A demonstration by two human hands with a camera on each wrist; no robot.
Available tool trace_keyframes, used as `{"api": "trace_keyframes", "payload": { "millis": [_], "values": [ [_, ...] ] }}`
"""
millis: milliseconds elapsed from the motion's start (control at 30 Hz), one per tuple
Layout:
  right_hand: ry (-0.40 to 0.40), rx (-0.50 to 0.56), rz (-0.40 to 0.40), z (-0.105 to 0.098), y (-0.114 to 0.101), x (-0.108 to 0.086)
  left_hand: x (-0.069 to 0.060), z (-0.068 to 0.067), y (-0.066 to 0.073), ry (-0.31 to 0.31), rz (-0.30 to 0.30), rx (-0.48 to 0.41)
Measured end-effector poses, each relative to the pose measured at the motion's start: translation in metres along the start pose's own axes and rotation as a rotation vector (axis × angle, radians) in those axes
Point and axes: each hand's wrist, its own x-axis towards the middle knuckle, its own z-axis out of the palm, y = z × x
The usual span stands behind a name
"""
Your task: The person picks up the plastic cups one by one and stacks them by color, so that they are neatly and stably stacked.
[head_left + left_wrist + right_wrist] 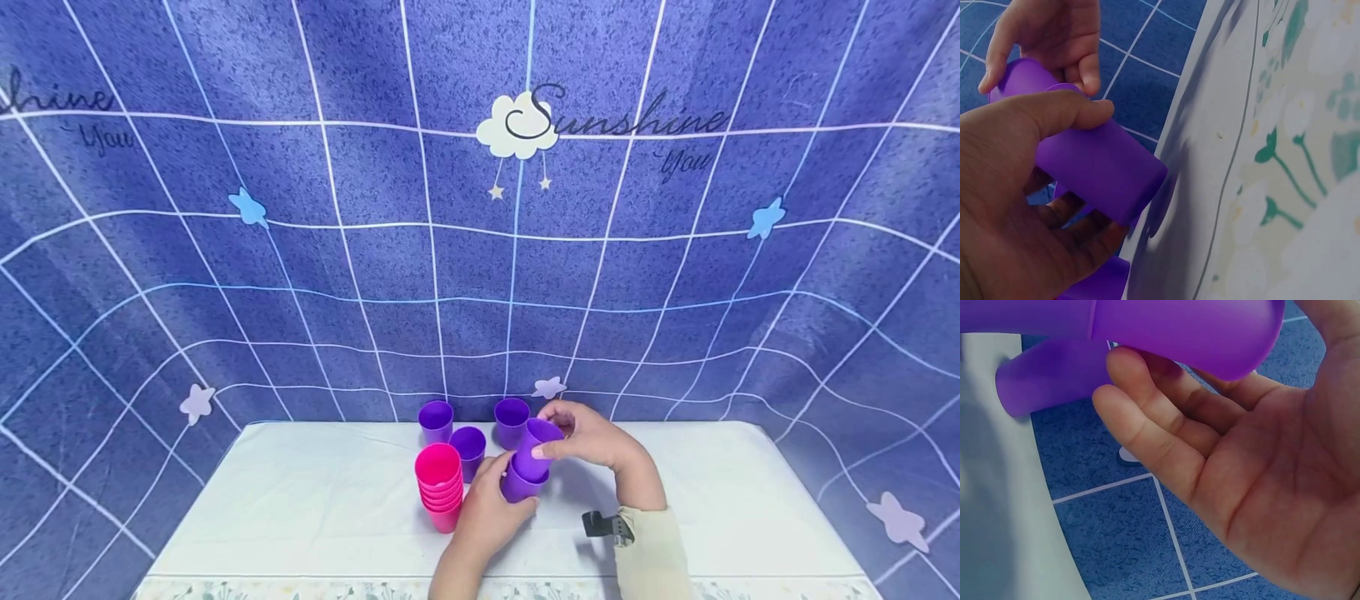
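Note:
In the head view my left hand (491, 510) grips a lower purple cup (525, 486) near the table's middle. An upper purple cup (538, 440) sits partly inside it, and my right hand (596, 440) holds that one near the rim. The left wrist view shows my left thumb and fingers curled round the lower cup (1104, 165), the right hand (1060, 44) behind it. In the right wrist view, the right hand's (1254, 469) fingers lie along the upper cup (1191, 337). Left of my left hand stands a stack of pink cups (439, 487).
Three more purple cups stand upright behind: one at the back left (436, 422), one beside the pink stack (469, 452), one at the back right (512, 423). A white table (300, 500) carries everything. A blue grid-patterned cloth (480, 267) hangs behind it.

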Motion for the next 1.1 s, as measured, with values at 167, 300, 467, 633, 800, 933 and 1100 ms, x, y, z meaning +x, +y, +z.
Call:
{"api": "trace_keyframes", "payload": {
  "millis": [167,300,467,633,800,933,1100],
  "values": [
    [-0.044,-0.006,-0.011,-0.0003,0.0005,0.0000,-0.0004,0.0003,0.0005,-0.009,0.000,-0.005],
    [-0.094,-0.005,-0.020,0.0001,-0.0004,-0.0005,-0.0012,0.0004,0.0015,-0.012,0.014,-0.012],
    [-0.147,-0.014,-0.061,0.0006,0.0005,-0.0008,-0.0028,-0.0004,0.0037,0.001,0.039,-0.008],
    [-0.159,-0.091,-0.090,0.0002,0.0024,-0.0012,-0.0031,-0.0008,0.0048,-0.010,0.013,-0.030],
    [-0.184,-0.114,-0.104,0.0009,0.0039,-0.0008,-0.0014,0.0003,0.0028,-0.015,0.021,-0.050],
    [-0.202,-0.140,-0.110,0.0013,0.0036,0.0003,-0.0001,0.0012,0.0009,-0.020,0.033,-0.057],
    [-0.222,-0.137,-0.101,0.0019,0.0051,0.0009,0.0014,0.0018,0.0005,-0.024,0.044,-0.076]
  ]
}}
